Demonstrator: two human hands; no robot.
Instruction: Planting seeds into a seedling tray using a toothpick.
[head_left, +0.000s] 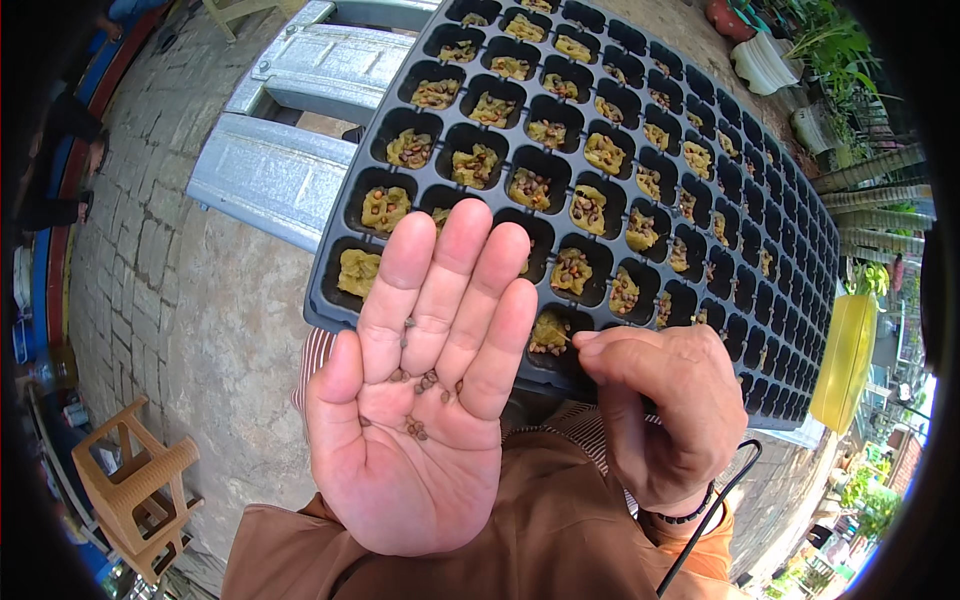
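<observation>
My left hand (420, 442) lies palm up in front of a black plastic seedling tray (480, 116), fingers stretched toward it. Several small brown seeds (416, 429) rest on its palm and at the base of the fingers. To its right, my right hand (667, 405) pinches what looks like a thin pale stick (568, 339). The stick reaches into a front cell, where more seeds lie on a yellowish-green, spongy plug (550, 330). Many other cells hold similar plugs with seeds. One plug (358, 271) at the near left corner shows no seeds. My left fingers hide some cells.
Under the tray's left side is a slatted metal bench (274, 165). A tan plastic stool (135, 487) stands lower left on the paved ground (142, 247). Potted plants (772, 64) and a yellow planter (846, 364) line the right. A person's feet (94, 157) show far left.
</observation>
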